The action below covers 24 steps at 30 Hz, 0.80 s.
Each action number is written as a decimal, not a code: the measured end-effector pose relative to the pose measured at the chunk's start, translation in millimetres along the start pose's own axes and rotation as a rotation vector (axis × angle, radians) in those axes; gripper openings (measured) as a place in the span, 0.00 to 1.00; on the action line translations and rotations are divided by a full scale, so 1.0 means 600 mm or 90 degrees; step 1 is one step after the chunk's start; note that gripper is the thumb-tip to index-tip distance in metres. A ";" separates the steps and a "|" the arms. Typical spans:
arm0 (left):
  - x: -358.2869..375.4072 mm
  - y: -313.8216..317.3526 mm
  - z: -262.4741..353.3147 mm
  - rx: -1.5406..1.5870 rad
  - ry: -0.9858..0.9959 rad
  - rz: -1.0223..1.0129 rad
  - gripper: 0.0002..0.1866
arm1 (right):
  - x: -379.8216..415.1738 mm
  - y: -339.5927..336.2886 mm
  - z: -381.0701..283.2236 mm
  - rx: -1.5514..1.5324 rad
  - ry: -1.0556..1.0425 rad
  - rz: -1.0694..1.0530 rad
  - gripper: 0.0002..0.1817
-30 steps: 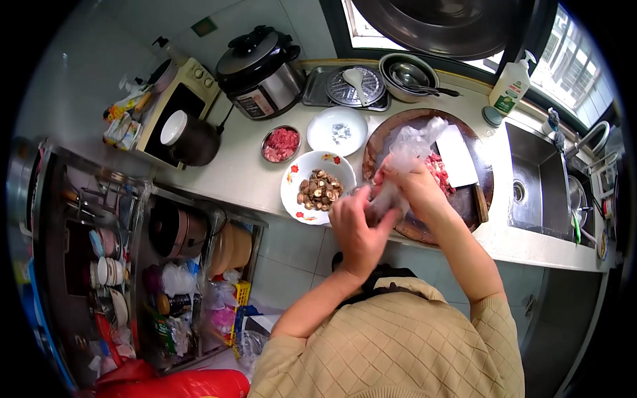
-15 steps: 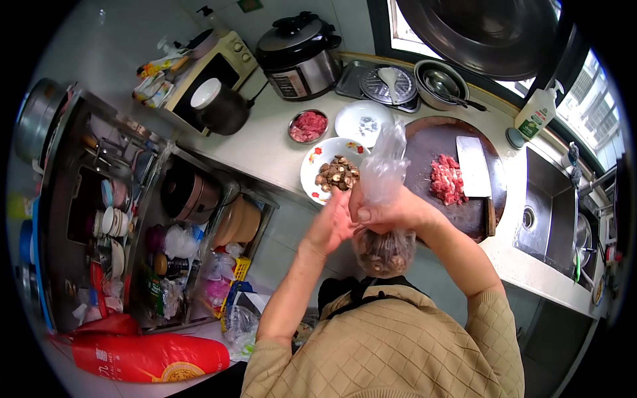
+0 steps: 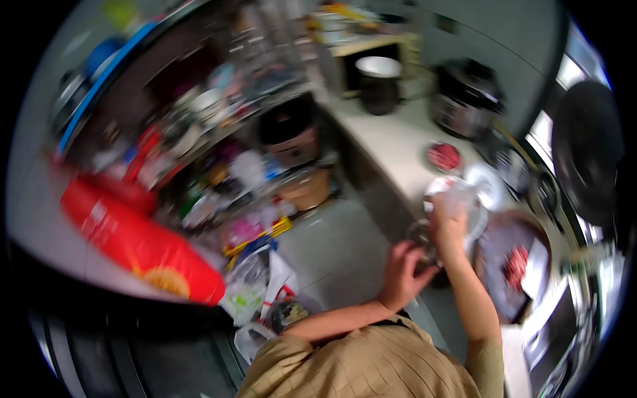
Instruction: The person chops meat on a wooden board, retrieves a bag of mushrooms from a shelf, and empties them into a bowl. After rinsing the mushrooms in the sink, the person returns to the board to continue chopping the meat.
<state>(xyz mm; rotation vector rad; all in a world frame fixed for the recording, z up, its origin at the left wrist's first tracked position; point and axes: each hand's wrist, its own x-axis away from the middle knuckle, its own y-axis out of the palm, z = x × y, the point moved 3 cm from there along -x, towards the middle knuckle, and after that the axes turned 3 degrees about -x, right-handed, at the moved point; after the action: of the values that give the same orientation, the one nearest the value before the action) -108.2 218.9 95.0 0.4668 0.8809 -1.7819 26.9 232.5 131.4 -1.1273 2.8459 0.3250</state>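
Plastic bag (image 3: pixel 443 211) hangs upright off the tabletop (image 3: pixel 391 142) front edge. Right hand (image 3: pixel 448 225) pinches its neck above; left hand (image 3: pixel 403 273) cups its bottom below

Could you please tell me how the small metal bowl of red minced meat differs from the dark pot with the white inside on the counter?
The small metal bowl of red minced meat is shallow and low; the dark pot with the white inside is tall and deep. The bowl shows red contents; the pot shows only a pale interior. Both stand on the pale counter, untouched by either hand.
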 end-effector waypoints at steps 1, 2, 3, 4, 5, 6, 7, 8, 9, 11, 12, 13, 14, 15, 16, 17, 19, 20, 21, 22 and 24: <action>0.007 -0.016 -0.005 0.000 0.000 -0.016 0.25 | -0.015 0.012 0.039 -0.026 -0.002 -0.031 0.12; 0.014 -0.032 -0.009 -0.001 -0.001 -0.031 0.23 | -0.003 0.043 0.021 -0.061 0.141 0.081 0.11; 0.016 -0.054 -0.011 0.005 0.023 -0.046 0.19 | -0.004 0.066 0.036 -0.109 0.156 0.059 0.10; 0.022 -0.066 -0.019 0.010 0.046 -0.066 0.15 | 0.002 0.095 0.039 -0.135 0.177 0.023 0.09; 0.038 -0.065 -0.043 0.072 -0.010 -0.067 0.12 | 0.008 0.122 0.052 -0.156 0.190 -0.048 0.08; 0.051 -0.063 -0.068 0.137 -0.062 -0.064 0.08 | 0.018 0.148 0.070 -0.157 0.210 -0.066 0.07; 0.054 -0.076 -0.085 0.209 -0.151 -0.049 0.07 | 0.031 0.172 0.069 -0.168 0.222 -0.137 0.07; 0.056 -0.088 -0.101 0.290 -0.232 -0.030 0.09 | 0.048 0.197 0.063 -0.193 0.215 -0.210 0.08; 0.079 -0.082 -0.137 0.453 -0.349 -0.072 0.18 | 0.063 0.216 0.066 -0.230 0.201 -0.270 0.09; 0.087 -0.103 -0.160 0.566 -0.500 0.015 0.23 | 0.088 0.252 0.071 -0.283 0.185 -0.367 0.13; 0.090 -0.106 -0.163 0.634 -0.571 0.055 0.25 | 0.103 0.266 0.070 -0.301 0.182 -0.405 0.15; 0.088 -0.120 -0.162 0.597 -0.595 0.073 0.29 | 0.117 0.273 0.071 -0.318 0.178 -0.440 0.17; 0.088 -0.131 -0.157 0.658 -0.611 0.137 0.28 | 0.119 0.272 0.093 -0.279 0.148 -0.472 0.22; 0.085 -0.139 -0.152 0.720 -0.622 0.199 0.28 | 0.133 0.274 0.101 -0.281 0.143 -0.498 0.23; 0.078 -0.152 -0.141 0.782 -0.629 0.258 0.27 | 0.146 0.276 0.105 -0.285 0.136 -0.522 0.24; 0.076 -0.168 -0.127 0.784 -0.663 0.329 0.22 | 0.158 0.273 0.113 -0.302 0.131 -0.538 0.23; 0.084 -0.179 -0.138 0.803 -0.677 0.389 0.18 | 0.197 0.265 0.090 -0.330 0.216 -0.562 0.18; 0.090 -0.180 -0.149 0.814 -0.684 0.415 0.16 | 0.207 0.259 0.094 -0.363 0.248 -0.554 0.16; 0.100 -0.169 -0.164 0.819 -0.691 0.435 0.13 | 0.209 0.249 0.104 -0.363 0.228 -0.575 0.15; 0.108 -0.164 -0.172 0.793 -0.726 0.455 0.14 | 0.209 0.239 0.114 -0.372 0.232 -0.582 0.15; 0.121 -0.155 -0.179 0.740 -0.802 0.488 0.15 | 0.214 0.219 0.128 -0.392 0.243 -0.588 0.16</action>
<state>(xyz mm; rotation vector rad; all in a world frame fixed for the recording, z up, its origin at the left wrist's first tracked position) -231.4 270.7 7.6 0.2143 -1.1362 -1.2612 -158.4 256.4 61.8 -2.6615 2.1173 1.0011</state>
